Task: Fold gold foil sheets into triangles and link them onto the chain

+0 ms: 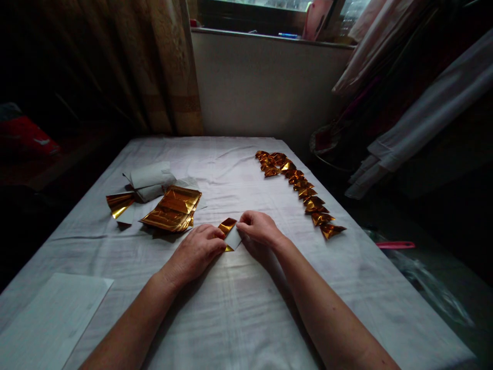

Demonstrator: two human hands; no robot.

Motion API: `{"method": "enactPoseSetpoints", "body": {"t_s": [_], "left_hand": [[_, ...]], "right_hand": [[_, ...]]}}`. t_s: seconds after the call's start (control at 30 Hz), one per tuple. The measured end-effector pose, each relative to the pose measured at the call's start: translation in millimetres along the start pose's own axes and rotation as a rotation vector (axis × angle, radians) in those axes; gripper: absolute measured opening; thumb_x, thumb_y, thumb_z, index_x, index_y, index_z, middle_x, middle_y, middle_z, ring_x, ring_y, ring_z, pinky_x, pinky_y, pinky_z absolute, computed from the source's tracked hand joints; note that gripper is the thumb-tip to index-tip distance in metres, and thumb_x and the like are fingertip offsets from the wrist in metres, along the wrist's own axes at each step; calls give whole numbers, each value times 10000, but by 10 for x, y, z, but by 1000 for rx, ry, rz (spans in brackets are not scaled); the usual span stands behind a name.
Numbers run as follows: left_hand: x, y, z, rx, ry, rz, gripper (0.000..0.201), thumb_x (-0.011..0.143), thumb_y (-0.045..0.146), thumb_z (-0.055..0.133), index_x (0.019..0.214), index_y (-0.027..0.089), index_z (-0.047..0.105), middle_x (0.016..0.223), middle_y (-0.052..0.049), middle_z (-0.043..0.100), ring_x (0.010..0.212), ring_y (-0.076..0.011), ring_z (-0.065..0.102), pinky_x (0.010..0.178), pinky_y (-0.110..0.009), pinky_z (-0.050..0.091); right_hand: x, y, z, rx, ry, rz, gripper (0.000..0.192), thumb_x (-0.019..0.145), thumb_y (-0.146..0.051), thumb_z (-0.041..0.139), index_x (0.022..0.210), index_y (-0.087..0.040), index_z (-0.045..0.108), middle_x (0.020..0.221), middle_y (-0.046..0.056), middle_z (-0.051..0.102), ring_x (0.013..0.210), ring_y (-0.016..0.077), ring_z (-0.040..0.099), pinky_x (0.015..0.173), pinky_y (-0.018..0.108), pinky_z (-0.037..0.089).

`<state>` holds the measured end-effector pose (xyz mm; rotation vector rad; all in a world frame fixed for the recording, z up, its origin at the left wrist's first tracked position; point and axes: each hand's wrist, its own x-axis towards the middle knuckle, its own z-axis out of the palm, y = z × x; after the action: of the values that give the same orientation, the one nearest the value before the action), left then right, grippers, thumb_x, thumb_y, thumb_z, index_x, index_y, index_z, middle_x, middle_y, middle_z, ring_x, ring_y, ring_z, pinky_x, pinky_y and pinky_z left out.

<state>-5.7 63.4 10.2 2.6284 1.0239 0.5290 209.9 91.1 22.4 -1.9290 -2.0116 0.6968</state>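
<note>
Between my hands, low over the cloth-covered table (239, 308), is a small sheet of gold foil paper (233, 238), partly folded so that both its gold face and its pale back show. My left hand (202, 244) grips its left side with the fingertips. On the right, my right hand (257, 226) pinches the upper right edge between thumb and curled fingers. A stack of gold foil sheets (173, 208) lies just beyond my left hand. Folded gold foil pieces (307, 192) form a curving row along the table's right side.
Crumpled pale paper (150, 177) and a loose gold foil strip (120, 204) lie at the back left. A white sheet (54, 318) rests at the front left. Hanging clothes (400, 139) and a pink-handled item (396, 245) are beyond the right edge; a curtain (169, 67) hangs behind.
</note>
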Motion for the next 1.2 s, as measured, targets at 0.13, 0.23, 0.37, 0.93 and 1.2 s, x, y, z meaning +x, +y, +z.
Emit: {"method": "enactPoseSetpoints", "body": {"t_s": [0.13,0.23,0.37,0.93,1.2], "left_hand": [[-25,17,9,95,11,-38,135,883,187,639,927,284,722,1015,-35,668,986,-216,577,873,-353,469],[-33,83,41,158,25,-58,150,892,175,615,955,279,703,1003,-31,651,980,-216,574,872,-348,474],[-33,186,117,175,8,-76,162,918,158,541,950,254,668,1053,-19,650,982,-199,590,859,-312,491],[-28,505,226,145,-46,-114,237,869,306,655,1082,216,598,1134,-84,621,1054,-264,581,941,-411,502],[-67,395,260,248,-52,-66,537,827,472,699,1294,236,579,1264,-128,552,1237,-340,481,1082,-527,391]], "right_hand": [[-62,62,38,41,42,7,99,815,-270,615,755,-231,683,765,-3,709,708,157,615,611,246,373],[-157,135,104,99,103,27,105,799,-249,630,895,-239,672,727,-23,695,662,151,608,595,241,366],[-324,182,159,142,135,32,143,791,-226,633,933,-240,643,674,-42,668,618,145,599,591,240,366],[-343,613,100,59,100,-387,207,818,-136,647,929,-268,762,916,13,691,793,142,644,704,240,485],[-430,513,131,84,83,-440,92,860,-200,658,910,-242,724,882,9,682,761,128,626,692,227,446]]}}
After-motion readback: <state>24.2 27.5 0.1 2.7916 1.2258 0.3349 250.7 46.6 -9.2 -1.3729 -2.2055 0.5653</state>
